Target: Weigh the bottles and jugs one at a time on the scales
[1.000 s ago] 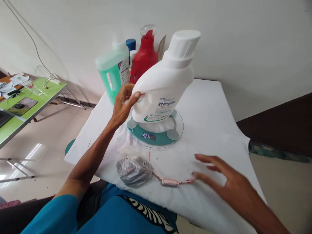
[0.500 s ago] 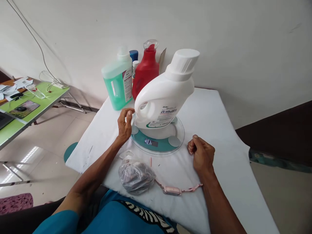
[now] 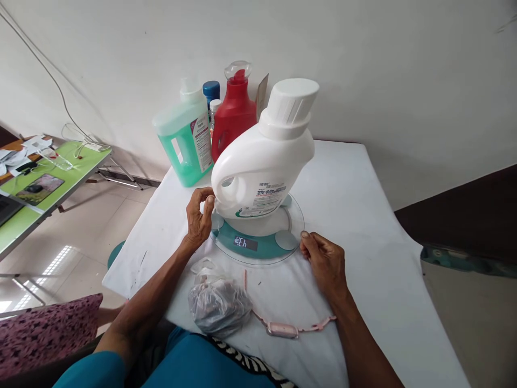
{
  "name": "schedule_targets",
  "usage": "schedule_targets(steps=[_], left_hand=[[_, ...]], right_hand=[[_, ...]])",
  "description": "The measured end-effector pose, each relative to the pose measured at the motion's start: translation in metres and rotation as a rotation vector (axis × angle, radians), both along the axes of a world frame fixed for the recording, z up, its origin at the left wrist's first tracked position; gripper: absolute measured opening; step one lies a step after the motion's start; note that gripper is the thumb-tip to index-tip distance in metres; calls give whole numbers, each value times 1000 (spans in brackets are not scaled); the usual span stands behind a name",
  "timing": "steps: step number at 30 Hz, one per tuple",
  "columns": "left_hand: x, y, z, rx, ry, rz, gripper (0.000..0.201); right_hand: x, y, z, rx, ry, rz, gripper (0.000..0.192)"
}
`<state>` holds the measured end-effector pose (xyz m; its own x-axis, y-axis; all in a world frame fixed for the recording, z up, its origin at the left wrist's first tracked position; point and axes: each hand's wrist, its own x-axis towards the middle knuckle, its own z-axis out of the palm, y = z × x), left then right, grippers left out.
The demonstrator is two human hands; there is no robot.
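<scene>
There is one view only, from a camera on the seated person's head. It looks forward and down across the desk [image 3: 363, 215] from its near edge toward the far edge at the wall [image 3: 404, 64]. It sits close, with both forearms in frame.

Green jug [image 3: 183, 141] and red bottle [image 3: 233, 114] behind; plastic bag [image 3: 218, 304], pink watch [image 3: 283, 328] in front

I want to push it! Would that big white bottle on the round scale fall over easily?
Probably it could tip. The big white plastic detergent bottle leans, with its wide ribbed cap jutting off to one side above a narrower base. It looks bulky, so likely heavy if full. The round glass scale under it looks smooth, so it might slide too.
</scene>
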<state>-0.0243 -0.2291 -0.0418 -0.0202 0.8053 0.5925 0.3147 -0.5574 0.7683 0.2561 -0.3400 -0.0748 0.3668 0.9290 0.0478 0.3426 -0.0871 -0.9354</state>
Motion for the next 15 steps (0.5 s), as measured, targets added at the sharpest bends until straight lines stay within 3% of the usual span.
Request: schedule_targets(steps=[9, 15], left_hand=[[-9, 4, 9, 25, -75, 126, 39], [-10, 5, 10, -1, -78, 104, 36]], right_hand=[[1, 0, -4, -9, 75, -39, 53], [5, 1, -3, -25, 59, -33, 52]])
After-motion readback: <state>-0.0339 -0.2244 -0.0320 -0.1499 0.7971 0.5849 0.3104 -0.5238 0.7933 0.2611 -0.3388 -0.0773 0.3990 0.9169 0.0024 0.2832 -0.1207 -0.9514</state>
